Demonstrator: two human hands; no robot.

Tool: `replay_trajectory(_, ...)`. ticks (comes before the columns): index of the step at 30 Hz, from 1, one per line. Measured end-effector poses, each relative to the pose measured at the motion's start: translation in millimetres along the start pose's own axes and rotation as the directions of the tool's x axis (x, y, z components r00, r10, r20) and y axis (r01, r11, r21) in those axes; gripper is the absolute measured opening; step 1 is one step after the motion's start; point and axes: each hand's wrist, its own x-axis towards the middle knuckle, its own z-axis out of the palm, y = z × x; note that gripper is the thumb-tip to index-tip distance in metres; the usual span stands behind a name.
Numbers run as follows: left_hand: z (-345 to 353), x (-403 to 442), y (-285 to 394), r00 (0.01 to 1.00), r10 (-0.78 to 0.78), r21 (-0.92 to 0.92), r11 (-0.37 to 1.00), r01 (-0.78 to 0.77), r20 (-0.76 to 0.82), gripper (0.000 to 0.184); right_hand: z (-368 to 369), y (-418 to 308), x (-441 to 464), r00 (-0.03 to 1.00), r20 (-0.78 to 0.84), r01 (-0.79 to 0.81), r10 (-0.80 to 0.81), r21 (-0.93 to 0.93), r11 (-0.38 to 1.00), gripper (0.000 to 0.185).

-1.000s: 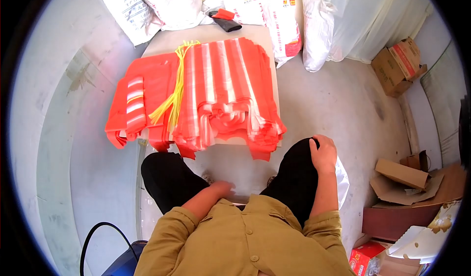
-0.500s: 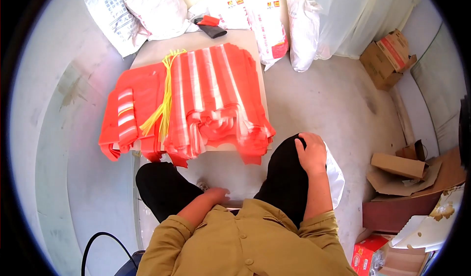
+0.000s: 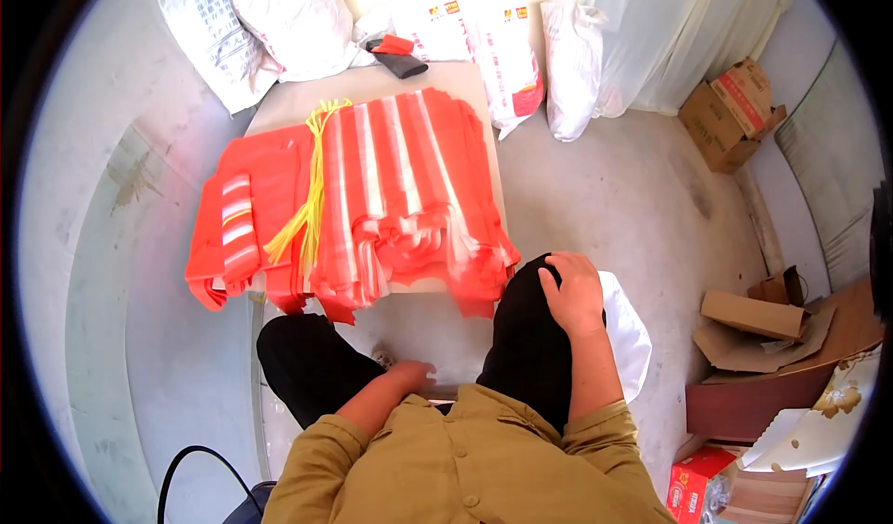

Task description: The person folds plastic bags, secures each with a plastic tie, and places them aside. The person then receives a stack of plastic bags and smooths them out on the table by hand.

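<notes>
Red/wht bag stack [image 3: 395, 170] on tbl [image 3: 321, 85], yel. strings [image 3: 314, 189] beside.

You have two hands in view, one left hand [image 3: 409, 377] and one right hand [image 3: 575, 293]; one table [image 3: 298, 100]; one stack of striped plastic bags [image 3: 400, 170], one plain red stack [image 3: 279, 175], one banded roll [image 3: 239, 231], one bunch of yellow strips [image 3: 316, 170]; at least five white sacks [image 3: 570, 73]; one red carton [image 3: 688, 491].
</notes>
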Motion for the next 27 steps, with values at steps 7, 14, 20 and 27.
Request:
replay_trajectory(7,-2,-3,1,1.000,0.003,0.007,1.000,-0.003,0.003,0.047,0,2,-1,1.000,-0.022,-0.003,0.003,0.008,1.000,0.022)
replay_trajectory(14,3,2,-4,0.998,0.054,0.011,0.999,-0.053,-0.019,0.048,-2,4,-2,0.999,-0.044,-0.004,0.005,0.023,1.000,0.020)
replay_trajectory(20,-4,-3,3,0.999,0.031,0.035,0.999,-0.031,-0.017,0.048,-3,5,-3,0.998,-0.059,-0.021,0.023,0.025,0.999,0.018)
replay_trajectory(27,15,16,-12,0.998,0.069,0.035,0.997,-0.069,-0.003,0.049,3,16,-5,0.999,-0.023,-0.047,0.047,0.014,0.999,0.020)
